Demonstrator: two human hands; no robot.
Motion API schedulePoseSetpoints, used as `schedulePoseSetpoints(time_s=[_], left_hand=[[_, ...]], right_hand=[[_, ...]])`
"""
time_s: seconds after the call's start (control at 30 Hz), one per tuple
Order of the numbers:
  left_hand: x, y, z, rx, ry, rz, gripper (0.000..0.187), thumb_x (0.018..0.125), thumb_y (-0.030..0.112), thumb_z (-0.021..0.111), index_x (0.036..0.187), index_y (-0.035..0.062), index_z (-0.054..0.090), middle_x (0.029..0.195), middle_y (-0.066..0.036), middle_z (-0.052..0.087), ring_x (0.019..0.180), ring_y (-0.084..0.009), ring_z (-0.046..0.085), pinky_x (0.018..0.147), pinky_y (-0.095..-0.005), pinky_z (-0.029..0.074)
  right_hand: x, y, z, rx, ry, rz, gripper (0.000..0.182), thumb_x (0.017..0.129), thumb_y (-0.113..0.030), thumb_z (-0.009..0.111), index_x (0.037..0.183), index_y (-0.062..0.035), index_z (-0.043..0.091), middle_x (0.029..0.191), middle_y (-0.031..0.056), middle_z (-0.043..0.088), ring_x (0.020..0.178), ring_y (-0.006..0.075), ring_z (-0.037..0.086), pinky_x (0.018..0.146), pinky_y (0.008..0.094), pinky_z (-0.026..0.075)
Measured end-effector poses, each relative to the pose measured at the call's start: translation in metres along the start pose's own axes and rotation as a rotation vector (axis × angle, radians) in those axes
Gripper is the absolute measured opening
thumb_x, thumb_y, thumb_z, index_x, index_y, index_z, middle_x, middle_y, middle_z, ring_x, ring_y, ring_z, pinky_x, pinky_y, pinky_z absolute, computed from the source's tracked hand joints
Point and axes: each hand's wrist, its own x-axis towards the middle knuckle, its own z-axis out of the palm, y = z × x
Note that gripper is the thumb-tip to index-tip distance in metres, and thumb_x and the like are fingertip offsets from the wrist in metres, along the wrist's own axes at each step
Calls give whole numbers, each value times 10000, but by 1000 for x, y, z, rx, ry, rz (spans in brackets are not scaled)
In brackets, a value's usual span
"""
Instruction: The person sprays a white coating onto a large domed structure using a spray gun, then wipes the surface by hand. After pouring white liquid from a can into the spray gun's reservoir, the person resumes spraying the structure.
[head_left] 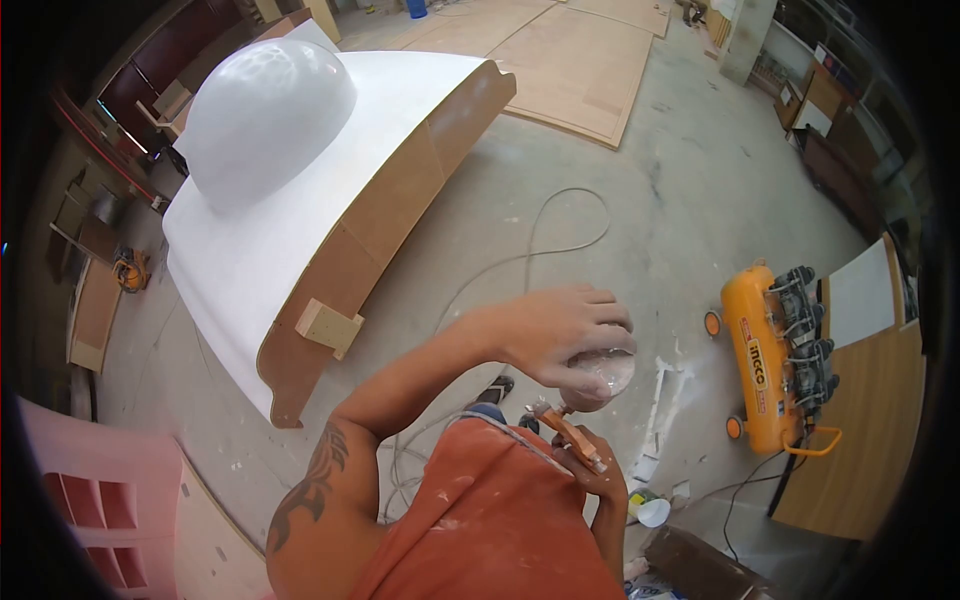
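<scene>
My left hand (570, 335) reaches across from the left, its fingers curled over the top of a round, dusty whitish cup (612, 372). Just below the cup is an orange spray gun (572, 436) with white spatters, and my right hand (600, 470) is wrapped round it close to my orange shirt. The joint between cup and gun is partly hidden. A thin grey hose (515, 437) crosses the shirt near the gun. To the left stands a large white moulded form (290, 190) with a dome and a brown board edge.
A yellow air compressor (757, 360) stands at the right beside a wooden panel (850, 440). Hose loops (570, 190) lie on the grey floor. Flat boards (560, 60) lie at the back. A pink piece (110, 480) is at lower left, and a small white container (653, 513) is near my right side.
</scene>
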Motion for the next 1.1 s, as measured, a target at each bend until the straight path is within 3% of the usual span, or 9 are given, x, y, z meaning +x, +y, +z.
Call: schedulePoseSetpoints(time_s=[0.17, 0.3, 0.4, 0.57, 0.7, 0.83, 0.9, 1.03, 1.1], left_hand=[[-35, -29, -25, 62, 94, 191, 664, 827, 582, 716, 1223, 56, 627, 1171, -135, 588, 1089, -328, 558, 956, -463, 440], [-92, -59, -45, 84, 173, 142, 709, 806, 600, 722, 1245, 52, 624, 1193, -141, 574, 1122, -334, 545, 962, -464, 431], [-151, -80, -46, 64, 357, 37, 702, 778, 585, 739, 1231, 55, 646, 1171, -142, 587, 1115, -346, 556, 962, -469, 439], [-246, -85, -31, 76, 687, -380, 647, 717, 508, 765, 1192, 74, 700, 1169, -159, 623, 1050, -383, 590, 928, -486, 469], [-285, -71, -15, 131, 796, -608, 660, 698, 493, 764, 1210, 81, 706, 1181, -163, 631, 1054, -381, 592, 920, -471, 478], [-284, -44, -14, 310, 830, -879, 612, 717, 440, 796, 1202, 79, 699, 1196, -137, 630, 1106, -352, 584, 952, -448, 480], [-275, -32, -11, 393, 841, -967, 607, 718, 436, 791, 1196, 73, 702, 1195, -130, 634, 1102, -346, 588, 951, -446, 480], [-245, -19, 21, 656, 993, -1070, 590, 700, 419, 756, 1144, 35, 705, 1103, -148, 659, 996, -356, 615, 892, -458, 498], [-219, -15, 52, 734, 1044, -1129, 588, 690, 421, 741, 1118, 19, 707, 1072, -164, 664, 950, -362, 620, 864, -469, 503]], right_hand=[[43, -16, 11, -75, -56, 83, 300, 941, -180, 720, 1187, -23, 653, 1013, 108, 717, 925, 258, 688, 850, 362, 527], [112, -38, 28, -150, -201, 46, 293, 952, -186, 706, 1189, -23, 651, 1034, 121, 716, 944, 276, 688, 857, 367, 524], [156, -48, 47, -185, -327, 34, 289, 961, -191, 696, 1191, -23, 649, 1051, 130, 715, 959, 290, 688, 863, 370, 522], [217, -60, 82, -207, -538, -3, 282, 976, -200, 678, 1194, -24, 646, 1078, 145, 714, 984, 312, 687, 872, 376, 519], [253, -67, 87, -222, -710, -34, 277, 988, -206, 664, 1197, -24, 643, 1100, 157, 713, 1004, 331, 687, 880, 380, 517], [296, -65, 75, -323, -876, -36, 281, 1007, -245, 646, 1225, -68, 653, 1062, 106, 711, 987, 253, 658, 881, 351, 501], [326, -60, 67, -404, -1075, -160, 309, 999, -253, 623, 1249, -74, 649, 1076, 123, 708, 957, 285, 651, 868, 360, 502], [376, -46, 47, -373, -1260, -273, 372, 965, -283, 601, 1276, -83, 646, 1117, 143, 712, 983, 332, 660, 882, 381, 504], [390, -41, 38, -363, -1402, -321, 384, 904, -196, 596, 1263, -62, 613, 1139, 192, 694, 1023, 411, 656, 870, 459, 511]])
